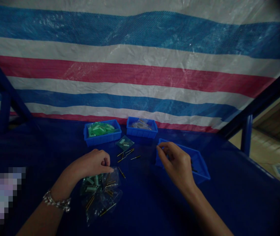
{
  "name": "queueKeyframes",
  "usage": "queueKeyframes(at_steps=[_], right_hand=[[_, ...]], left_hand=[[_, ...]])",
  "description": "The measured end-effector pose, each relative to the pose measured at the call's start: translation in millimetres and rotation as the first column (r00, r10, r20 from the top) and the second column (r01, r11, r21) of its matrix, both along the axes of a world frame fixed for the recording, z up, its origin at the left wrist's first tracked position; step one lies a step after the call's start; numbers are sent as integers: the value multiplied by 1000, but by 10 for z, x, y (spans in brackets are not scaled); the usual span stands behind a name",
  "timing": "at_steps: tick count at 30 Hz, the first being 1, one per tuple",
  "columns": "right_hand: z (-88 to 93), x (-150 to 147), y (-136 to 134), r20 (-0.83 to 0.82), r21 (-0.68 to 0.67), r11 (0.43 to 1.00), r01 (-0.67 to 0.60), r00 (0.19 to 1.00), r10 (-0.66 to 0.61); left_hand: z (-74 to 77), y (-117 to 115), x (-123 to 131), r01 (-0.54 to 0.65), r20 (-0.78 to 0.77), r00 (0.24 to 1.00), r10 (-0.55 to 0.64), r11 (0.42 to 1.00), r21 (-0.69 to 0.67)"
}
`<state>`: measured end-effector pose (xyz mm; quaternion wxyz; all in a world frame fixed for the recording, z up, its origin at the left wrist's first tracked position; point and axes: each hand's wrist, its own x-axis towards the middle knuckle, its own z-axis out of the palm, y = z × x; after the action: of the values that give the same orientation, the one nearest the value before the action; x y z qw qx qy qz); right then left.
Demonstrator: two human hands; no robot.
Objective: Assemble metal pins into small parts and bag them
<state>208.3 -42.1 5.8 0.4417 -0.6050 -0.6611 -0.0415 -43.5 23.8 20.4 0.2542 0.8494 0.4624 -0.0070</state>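
Note:
My left hand (95, 164) is closed, its fingertips pinched at the top edge of a clear plastic bag (112, 181) that holds thin gold-coloured pins. Under and beside that hand lie more small bags, one with pale green pieces (92, 188) and one with pins (90, 202). My right hand (177, 162) is above the right blue bin (201, 164), its thumb and fingers drawn together. Whatever sits between those fingertips is too dark to make out. Between the hands, several loose thin pins (126, 153) lie on the blue table (142, 203).
At the back stand a blue bin (102, 139) of green packets and another blue bin (142, 132) of clear packets. A small packet (125, 143) lies before them. A striped tarp (135, 75) hangs behind, with blue frame bars (246, 132) at both sides.

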Motion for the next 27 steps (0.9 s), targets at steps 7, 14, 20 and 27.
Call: queueKeyframes(at_steps=[7,14,20,27], right_hand=[[-24,-19,3,6,0,999,-39,999,39],[-25,-26,2,-10,-16,998,-53,999,53],[-41,-63,-1,-151,-98,984,-149,980,133],[-101,-267,-22,-506,-334,769,-545,792,341]], left_hand=[[49,-55,43,3,-126,992,-3,1000,-4],[41,-28,42,13,-78,997,-17,998,-58],[98,12,16,114,293,956,-27,952,-285],[24,-47,209,230,565,822,65,871,-434]])
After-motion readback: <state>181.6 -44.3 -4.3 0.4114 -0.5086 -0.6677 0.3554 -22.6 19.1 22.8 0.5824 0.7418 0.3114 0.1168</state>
